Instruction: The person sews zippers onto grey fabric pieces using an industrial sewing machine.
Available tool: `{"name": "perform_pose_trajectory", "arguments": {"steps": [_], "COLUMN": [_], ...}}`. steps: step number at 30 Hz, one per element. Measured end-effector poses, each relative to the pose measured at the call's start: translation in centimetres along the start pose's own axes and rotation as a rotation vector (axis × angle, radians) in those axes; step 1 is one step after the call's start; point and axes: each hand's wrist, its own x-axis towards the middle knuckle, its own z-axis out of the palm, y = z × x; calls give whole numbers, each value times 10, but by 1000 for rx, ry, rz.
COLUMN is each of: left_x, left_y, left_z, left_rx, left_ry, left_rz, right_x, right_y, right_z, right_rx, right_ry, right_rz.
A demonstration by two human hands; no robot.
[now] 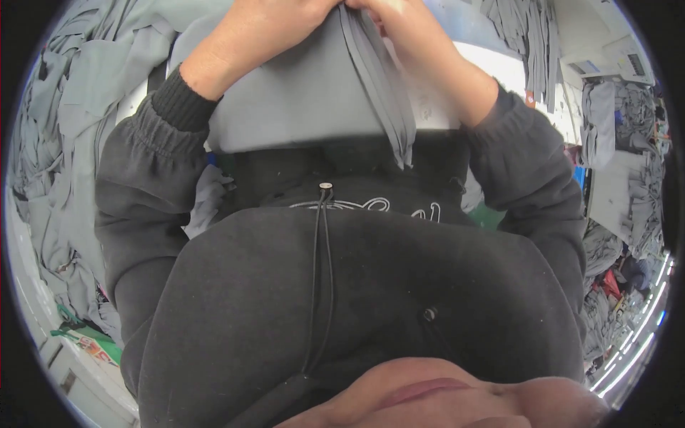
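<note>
A piece of grey fabric [285,107] hangs and lies over the white work surface in front of me, with a narrow folded edge [378,85] running down toward my lap. My left hand [289,25] is closed at its upper end, with the fingertips cut off by the top of the view. Close beside it, my right hand [403,25] is also closed, its fingers bent at the top of the folded edge. Both hands meet at the fabric; the exact grip is out of view.
Heaps of grey fabric pieces [107,78] lie along the left side. More grey strips [528,43] hang at the upper right, near the white table [492,68]. Piled cloth [621,114] lies farther right. A green and white bag [93,339] is at the lower left.
</note>
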Motion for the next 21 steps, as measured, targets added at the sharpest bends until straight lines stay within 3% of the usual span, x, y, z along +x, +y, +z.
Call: {"name": "perform_pose_trajectory", "arguments": {"steps": [2,5,8,11,14,17,21], "left_x": [-1,1,3,3,2,3,2], "left_y": [-4,-23,-29,-25,-24,-29,-26], "left_z": [6,11,14,6,5,5,11], "left_rx": [169,423,526,469,557,600,536], "left_ry": [121,196,208,210,221,176,211], "left_rz": [182,451,530,505,541,563,551], "right_x": [5,14,5,8,-8,-5,-5], "right_y": [7,17,3,24,-8,-4,-6], "right_z": [0,-9,-7,-14,-1,1,-1], "right_rx": [-64,-45,-37,-155,139,199,143], "right_ry": [9,-70,-13,38,51,72,43], "right_rz": [63,-6,114,171,167,71,120]}}
